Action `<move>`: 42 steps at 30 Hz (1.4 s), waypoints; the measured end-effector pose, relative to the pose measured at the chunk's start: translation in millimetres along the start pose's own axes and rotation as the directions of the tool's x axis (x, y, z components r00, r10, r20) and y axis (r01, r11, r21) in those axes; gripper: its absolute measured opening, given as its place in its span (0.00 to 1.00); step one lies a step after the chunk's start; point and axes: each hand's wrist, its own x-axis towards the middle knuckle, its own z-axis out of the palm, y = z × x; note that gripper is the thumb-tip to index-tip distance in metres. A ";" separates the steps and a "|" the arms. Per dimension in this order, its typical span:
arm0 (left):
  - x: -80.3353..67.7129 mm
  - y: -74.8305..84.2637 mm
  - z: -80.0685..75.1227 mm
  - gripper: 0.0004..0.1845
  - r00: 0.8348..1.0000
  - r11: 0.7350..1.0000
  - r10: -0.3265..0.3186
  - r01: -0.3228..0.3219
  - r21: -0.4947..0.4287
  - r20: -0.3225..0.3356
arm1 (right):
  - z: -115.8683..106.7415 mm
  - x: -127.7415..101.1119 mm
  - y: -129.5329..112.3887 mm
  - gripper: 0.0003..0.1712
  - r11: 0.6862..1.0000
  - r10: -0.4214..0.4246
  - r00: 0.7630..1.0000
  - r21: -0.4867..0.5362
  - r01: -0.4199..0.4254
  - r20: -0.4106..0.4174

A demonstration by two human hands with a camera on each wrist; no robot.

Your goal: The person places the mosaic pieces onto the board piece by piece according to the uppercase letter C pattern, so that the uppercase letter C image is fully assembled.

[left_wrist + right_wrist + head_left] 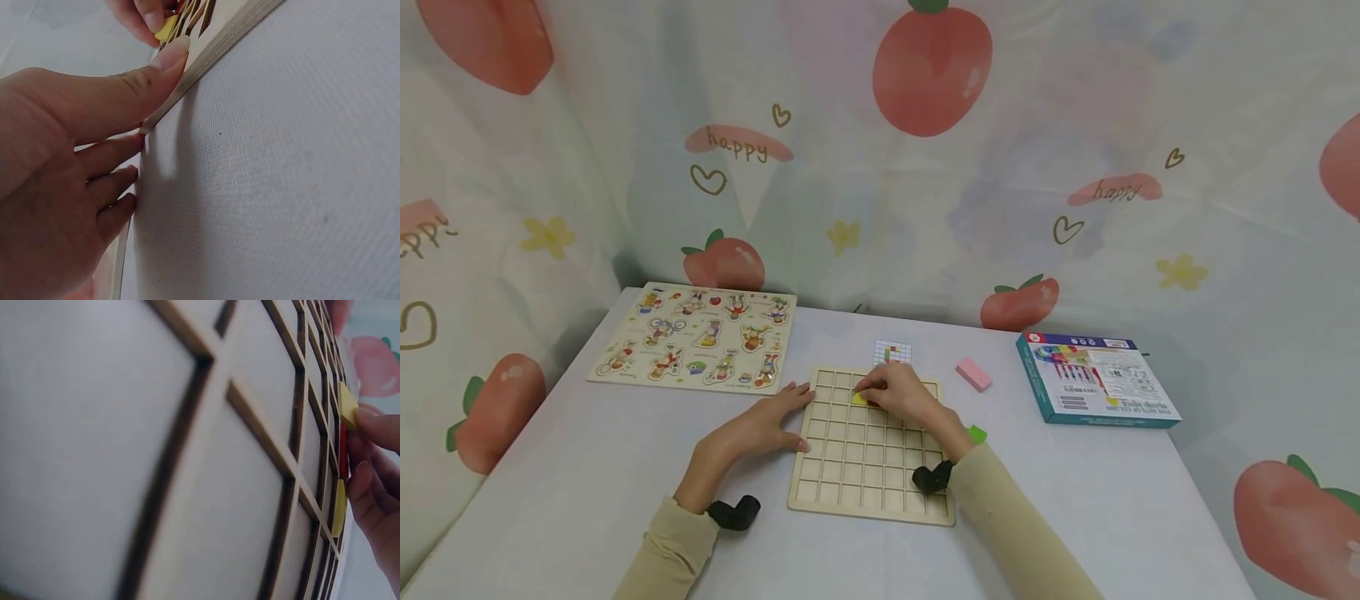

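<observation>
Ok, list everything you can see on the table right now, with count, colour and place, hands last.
wooden grid board: 1, pale wood, table centre
yellow tile: 1, yellow, on the board's far rows under the right fingers
pattern card: 1, white with coloured squares, just beyond the board
pink block: 1, pink, right of the card
green piece: 1, green, by the board's right edge
game box: 1, teal-edged, far right
peg puzzle board: 1, cream with cartoon figures, far left
table: 1, white
left hand: flat against the board's left edge
right hand: pinches the yellow tile
</observation>
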 end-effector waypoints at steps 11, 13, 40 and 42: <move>-0.3 1.0 0.3 0.47 1.000 1.000 -0.005 0.005 0.002 -0.002 | 3.2 -1.1 -0.4 0.08 1.000 -0.006 1.000 -0.016 0.006 -0.021; -0.3 1.2 0.5 0.47 1.000 1.000 -0.009 0.009 0.001 -0.003 | 2.6 -2.0 -0.2 0.08 1.000 -0.010 1.000 -0.020 0.010 -0.019; 0.4 -0.7 1.8 0.47 1.000 1.000 -0.003 0.003 0.006 -0.003 | -42.3 -70.8 21.0 0.13 0.966 0.220 0.970 0.163 -0.202 -0.106; 0.7 -0.8 1.7 0.47 1.000 1.000 -0.001 0.001 0.008 -0.002 | -44.8 -76.5 25.3 0.13 0.961 0.239 0.965 0.168 -0.219 -0.110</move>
